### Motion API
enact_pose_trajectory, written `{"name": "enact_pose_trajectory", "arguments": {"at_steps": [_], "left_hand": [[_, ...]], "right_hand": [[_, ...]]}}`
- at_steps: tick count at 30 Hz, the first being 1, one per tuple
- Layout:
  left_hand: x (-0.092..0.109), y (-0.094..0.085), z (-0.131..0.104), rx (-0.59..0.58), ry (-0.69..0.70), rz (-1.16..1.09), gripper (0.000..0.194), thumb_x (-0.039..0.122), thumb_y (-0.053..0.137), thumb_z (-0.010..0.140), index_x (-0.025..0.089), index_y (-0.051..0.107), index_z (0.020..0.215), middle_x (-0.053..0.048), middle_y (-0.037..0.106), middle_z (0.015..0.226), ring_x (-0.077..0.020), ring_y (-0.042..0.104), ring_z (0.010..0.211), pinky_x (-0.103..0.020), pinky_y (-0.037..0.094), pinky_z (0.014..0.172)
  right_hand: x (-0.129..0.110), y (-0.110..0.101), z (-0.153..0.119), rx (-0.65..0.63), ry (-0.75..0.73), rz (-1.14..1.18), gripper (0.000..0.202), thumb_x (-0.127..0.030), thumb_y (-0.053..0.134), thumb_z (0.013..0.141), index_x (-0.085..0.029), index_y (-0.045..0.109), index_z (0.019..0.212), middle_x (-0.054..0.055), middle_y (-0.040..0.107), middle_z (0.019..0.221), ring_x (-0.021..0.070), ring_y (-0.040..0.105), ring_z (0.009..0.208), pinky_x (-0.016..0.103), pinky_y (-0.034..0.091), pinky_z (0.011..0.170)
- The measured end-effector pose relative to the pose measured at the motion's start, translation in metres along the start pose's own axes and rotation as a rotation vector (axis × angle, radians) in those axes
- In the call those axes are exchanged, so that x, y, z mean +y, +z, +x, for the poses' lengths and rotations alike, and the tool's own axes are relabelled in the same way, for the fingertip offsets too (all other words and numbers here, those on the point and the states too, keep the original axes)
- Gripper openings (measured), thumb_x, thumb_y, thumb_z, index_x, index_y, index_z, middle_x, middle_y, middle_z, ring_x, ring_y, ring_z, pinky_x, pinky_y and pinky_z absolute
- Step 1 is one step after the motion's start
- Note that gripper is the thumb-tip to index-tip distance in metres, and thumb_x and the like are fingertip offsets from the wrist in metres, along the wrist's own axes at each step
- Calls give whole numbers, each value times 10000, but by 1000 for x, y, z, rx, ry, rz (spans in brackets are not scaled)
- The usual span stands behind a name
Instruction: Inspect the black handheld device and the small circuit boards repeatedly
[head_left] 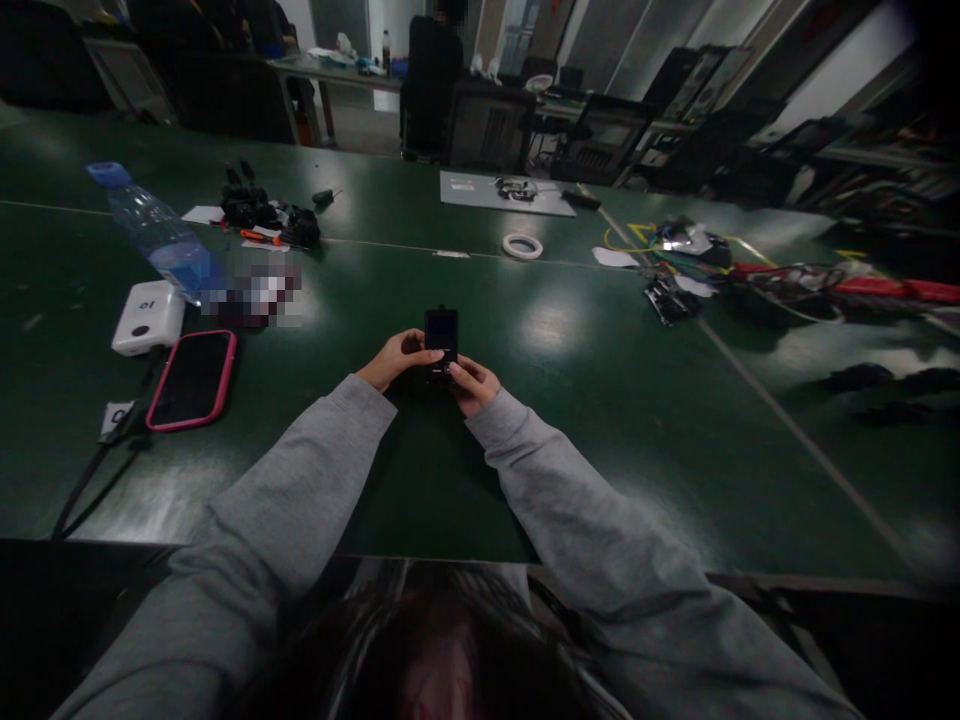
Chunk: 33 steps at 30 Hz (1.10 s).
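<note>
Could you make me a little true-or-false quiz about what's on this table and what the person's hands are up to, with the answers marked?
1. The left hand and the right hand are both on a small black device. True.
2. The phone lies to the right of the hands. False: the phone lies to their left.
3. A white ring lies flat on the green table, farther away than the hands. True.
4. The plastic bottle has a red cap. False: its cap is blue.
5. Something long and red lies on the right side of the table. True.
</note>
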<state>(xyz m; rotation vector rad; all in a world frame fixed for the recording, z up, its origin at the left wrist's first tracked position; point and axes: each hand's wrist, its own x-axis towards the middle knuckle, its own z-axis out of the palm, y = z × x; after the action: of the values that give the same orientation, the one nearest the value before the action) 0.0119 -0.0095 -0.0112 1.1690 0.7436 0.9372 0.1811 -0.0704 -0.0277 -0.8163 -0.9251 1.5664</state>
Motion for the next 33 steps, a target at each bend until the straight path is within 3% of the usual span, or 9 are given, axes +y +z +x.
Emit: {"name": "enact_pose_trajectory", "arguments": {"at_steps": [5, 9, 11, 14, 17, 19, 23, 26, 33], "left_hand": [[0, 4, -2, -38, 29, -125, 455, 326, 862, 606, 156, 687, 990, -66, 698, 1035, -196, 641, 978, -354, 452, 921], [-3, 5, -1, -58, 35, -182, 466, 333, 862, 620, 177, 686, 1023, -66, 691, 1102, -201, 644, 999, -338, 472, 883], [-3, 7, 1, -34, 38, -184, 461, 333, 867, 617, 178, 679, 1009, -62, 691, 1093, -200, 641, 999, -332, 473, 875], [-2, 11, 2, 34, 38, -234, 495, 370, 874, 610, 199, 656, 1021, -49, 679, 1099, -193, 627, 1038, -327, 469, 898], [2, 18, 2, 43, -30, -357, 540, 518, 827, 645, 230, 634, 1059, -45, 674, 1083, -199, 619, 1065, -352, 474, 917], [3, 22, 1, 35, -95, -429, 560, 624, 767, 668, 218, 639, 1032, -70, 684, 1046, -235, 616, 1084, -388, 481, 926], [4, 25, 0, 71, -174, -489, 570, 700, 720, 666, 188, 645, 906, -114, 699, 954, -306, 616, 1093, -451, 495, 924], [2, 25, 2, 93, -149, -498, 519, 636, 749, 678, 183, 639, 907, -107, 702, 954, -296, 634, 1067, -458, 505, 930], [-1, 25, 0, 197, -108, -461, 431, 266, 844, 651, 177, 628, 1014, -56, 698, 1048, -213, 651, 1025, -409, 498, 961]], "right_hand": [[0, 5, -1, 100, -65, 53, 536, -451, 855, 635, -256, 620, 1075, -4, 687, 1062, 168, 653, 1008, 373, 512, 975], [-4, 8, -2, -51, 75, 115, 623, -600, 770, 693, -284, 555, 1186, 26, 686, 1080, 183, 683, 950, 379, 550, 901], [-5, 6, 0, -59, 88, 60, 683, -636, 746, 700, -291, 524, 1245, 27, 684, 1039, 175, 692, 864, 367, 564, 845], [-4, -1, 7, 170, -104, -164, 772, -605, 753, 705, -332, 456, 1364, 22, 643, 1093, 160, 663, 853, 364, 566, 831], [-2, -11, 11, 387, -374, -525, 782, -553, 731, 742, -320, 447, 1433, 75, 526, 1255, 219, 575, 1091, 413, 498, 998], [1, -13, 11, 384, -511, -765, 761, -495, 708, 766, -307, 444, 1456, 97, 465, 1259, 258, 505, 1167, 449, 441, 1070], [9, -8, 12, 227, -640, -1060, 842, -345, 663, 767, -240, 322, 1530, 130, 417, 1229, 295, 462, 1168, 524, 385, 1112], [15, -1, 12, 148, -611, -1085, 922, -336, 696, 711, -201, 286, 1526, 148, 390, 1259, 311, 443, 1189, 552, 378, 1112], [15, 3, 8, 161, -453, -844, 945, -592, 792, 625, -220, 408, 1404, 141, 437, 1271, 293, 455, 1220, 511, 358, 1143]]}}
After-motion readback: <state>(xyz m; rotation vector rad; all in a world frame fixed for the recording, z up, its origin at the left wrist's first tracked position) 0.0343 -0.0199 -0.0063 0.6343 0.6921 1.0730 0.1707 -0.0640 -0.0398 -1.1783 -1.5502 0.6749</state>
